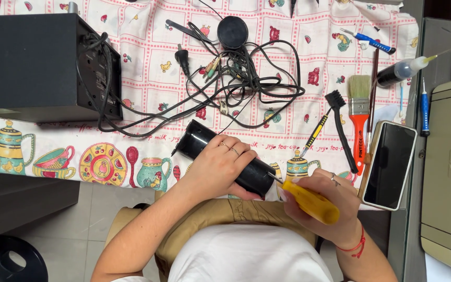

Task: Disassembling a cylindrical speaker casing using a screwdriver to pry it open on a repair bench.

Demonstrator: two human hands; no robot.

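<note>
My left hand (220,167) grips a black cylindrical device (197,138) that lies tilted over the near table edge, its cable running up into a tangle of black wires (241,73). In my right hand (330,201) is a yellow-handled screwdriver (309,202). Its metal tip touches the right end of the cylinder (262,180). Both hands are over my lap, just past the edge of the patterned tablecloth (147,47).
A black box speaker (32,62) stands at the left. To the right lie a black brush (340,125), an orange-handled paintbrush (359,120), a small yellow-handled tool (317,133), a phone (390,164), blue screwdrivers (424,109) and a squeeze bottle (400,71). A round black puck (232,31) sits at the top.
</note>
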